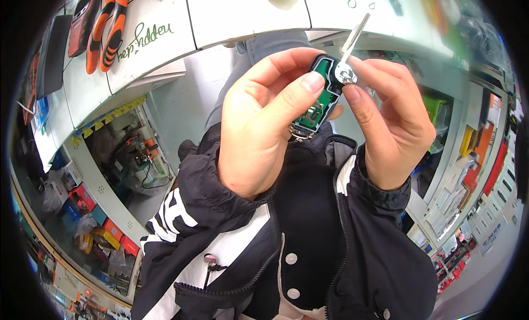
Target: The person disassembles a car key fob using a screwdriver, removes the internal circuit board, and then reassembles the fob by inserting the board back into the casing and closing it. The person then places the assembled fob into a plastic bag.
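My left hand grips an opened car key fob, its thumb pressed on the green circuit board. A black shell surrounds the board, and a metal ring shows at the fob's lower end. At the upper right corner of the fob sits a round metal pivot. From it a flip-key blade points up and to the right. My right hand pinches this pivot between thumb and fingers. Part of the board is hidden under my left thumb.
Beyond my hands runs a white worktop bearing green handwriting. Orange-and-black tool handles and a red handheld device lie at its left. Below are a machine and shelved boxes; a cabinet stands right.
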`<state>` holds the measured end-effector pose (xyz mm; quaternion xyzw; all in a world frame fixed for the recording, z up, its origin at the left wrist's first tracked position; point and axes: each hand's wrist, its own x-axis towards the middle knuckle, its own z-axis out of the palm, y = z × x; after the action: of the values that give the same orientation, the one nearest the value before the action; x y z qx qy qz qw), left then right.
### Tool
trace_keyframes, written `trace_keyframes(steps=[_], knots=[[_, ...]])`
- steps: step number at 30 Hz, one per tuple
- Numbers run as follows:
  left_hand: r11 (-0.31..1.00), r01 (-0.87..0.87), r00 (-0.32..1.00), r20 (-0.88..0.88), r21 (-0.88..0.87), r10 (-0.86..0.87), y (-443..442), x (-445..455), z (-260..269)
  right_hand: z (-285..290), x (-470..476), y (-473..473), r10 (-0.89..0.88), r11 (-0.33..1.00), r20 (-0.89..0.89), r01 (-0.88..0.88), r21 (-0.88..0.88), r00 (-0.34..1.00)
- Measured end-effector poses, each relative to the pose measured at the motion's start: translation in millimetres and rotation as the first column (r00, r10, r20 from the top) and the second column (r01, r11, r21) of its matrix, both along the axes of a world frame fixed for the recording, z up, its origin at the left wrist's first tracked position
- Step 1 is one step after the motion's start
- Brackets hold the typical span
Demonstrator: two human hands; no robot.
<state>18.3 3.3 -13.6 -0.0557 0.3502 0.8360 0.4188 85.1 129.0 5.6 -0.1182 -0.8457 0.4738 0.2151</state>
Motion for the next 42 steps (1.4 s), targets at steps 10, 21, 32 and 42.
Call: trace_keyframes(steps=[10,21,32,42], knots=[[0.999,-0.011,0.999,-0.034,-0.039,0.010,-0.5,1.5,7.2,-0.6,2.3,-4.9,-0.005,0.999,0.012,0.005,-0.050,1.000],[0.998,-0.028,0.992,-0.124,-0.064,0.020,1.1,3.7,4.8,-2.0,5.5,-2.7,0.024,0.999,-0.014,-0.024,-0.038,1.000],[0.996,-0.010,0.994,-0.113,-0.083,0.001,1.3,3.5,7.6,-2.3,6.1,-0.3,0.028,1.000,-0.056,-0.028,0.005,0.998],[0.998,0.014,0.991,-0.134,-0.063,-0.022,1.9,2.7,6.6,-2.0,7.0,1.4,0.033,0.999,-0.072,-0.032,0.012,0.997]])
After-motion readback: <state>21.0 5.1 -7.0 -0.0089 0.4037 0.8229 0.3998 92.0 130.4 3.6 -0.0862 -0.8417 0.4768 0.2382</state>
